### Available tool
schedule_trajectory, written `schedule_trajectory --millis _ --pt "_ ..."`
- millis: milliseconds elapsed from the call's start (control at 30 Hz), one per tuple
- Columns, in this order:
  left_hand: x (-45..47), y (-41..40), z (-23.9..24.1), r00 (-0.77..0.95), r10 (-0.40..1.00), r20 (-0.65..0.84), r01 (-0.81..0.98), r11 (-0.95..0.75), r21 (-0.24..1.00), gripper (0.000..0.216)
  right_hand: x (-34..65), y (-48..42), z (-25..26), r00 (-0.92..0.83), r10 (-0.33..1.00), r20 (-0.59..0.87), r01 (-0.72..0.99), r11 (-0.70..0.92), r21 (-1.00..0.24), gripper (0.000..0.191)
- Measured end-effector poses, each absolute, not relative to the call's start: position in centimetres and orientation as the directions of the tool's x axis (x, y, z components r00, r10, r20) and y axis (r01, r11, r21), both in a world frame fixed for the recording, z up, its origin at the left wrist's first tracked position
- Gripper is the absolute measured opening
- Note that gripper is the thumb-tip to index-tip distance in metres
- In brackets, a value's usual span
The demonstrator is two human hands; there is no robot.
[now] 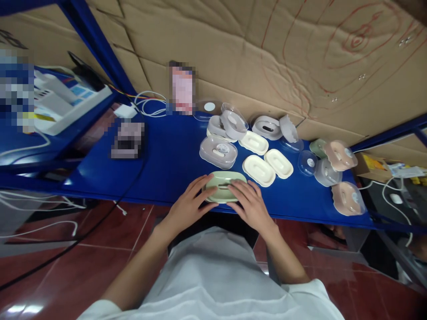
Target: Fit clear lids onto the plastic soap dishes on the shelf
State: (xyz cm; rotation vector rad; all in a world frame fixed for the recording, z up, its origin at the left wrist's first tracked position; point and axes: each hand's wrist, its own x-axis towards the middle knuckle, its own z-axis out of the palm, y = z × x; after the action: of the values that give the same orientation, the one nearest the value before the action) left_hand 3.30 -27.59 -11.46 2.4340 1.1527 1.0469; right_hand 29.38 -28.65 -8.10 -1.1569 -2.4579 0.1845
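Observation:
A light green oval soap dish (pixel 224 178) with a dark slot in its middle lies at the table's front edge, in front of my body. Around its left end my left hand (pixel 191 202) is closed, the thumb below the near rim. My right hand (pixel 249 204) grips the right end, its fingers reaching over the top near the slot. Just beyond are cream oval trays (pixel 259 170) with raised ridges. A grey soap dish under a clear lid (pixel 218 152) sits close behind the green one. The underside of the green dish is hidden.
More grey dishes (pixel 267 127) and clear lids stand along the cardboard wall (pixel 233 53). Peach dishes (pixel 348 198) are grouped at the right. Two blurred-out devices, a white charger (pixel 125 111) and cables occupy the left of the blue table (pixel 167 151).

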Motion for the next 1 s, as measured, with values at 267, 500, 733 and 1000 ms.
schedule_trajectory --millis 267,500,733,1000 --pt "3.2 -27.4 -11.9 0.399 0.749 0.529 0.568 -0.655 0.499 0.031 30.8 -28.1 -8.3 -0.6 0.733 0.32 0.659 0.68 -0.322 0.044" --pt "3.7 -27.6 -11.6 0.398 0.759 0.516 0.688 -0.619 0.378 0.026 30.5 -19.5 -4.2 -0.452 0.775 0.442 0.696 0.616 -0.368 0.041" --pt "3.9 -27.9 -10.9 0.406 0.787 0.464 0.679 -0.6 0.424 0.025 28.4 -6.5 -3.0 -0.284 0.885 0.37 0.803 0.43 -0.413 0.04" --pt "3.5 -27.8 -10.7 0.393 0.815 0.426 0.621 -0.577 0.531 0.034 33.0 -17.9 -4.9 0.101 0.893 0.438 0.461 0.348 -0.816 0.054"
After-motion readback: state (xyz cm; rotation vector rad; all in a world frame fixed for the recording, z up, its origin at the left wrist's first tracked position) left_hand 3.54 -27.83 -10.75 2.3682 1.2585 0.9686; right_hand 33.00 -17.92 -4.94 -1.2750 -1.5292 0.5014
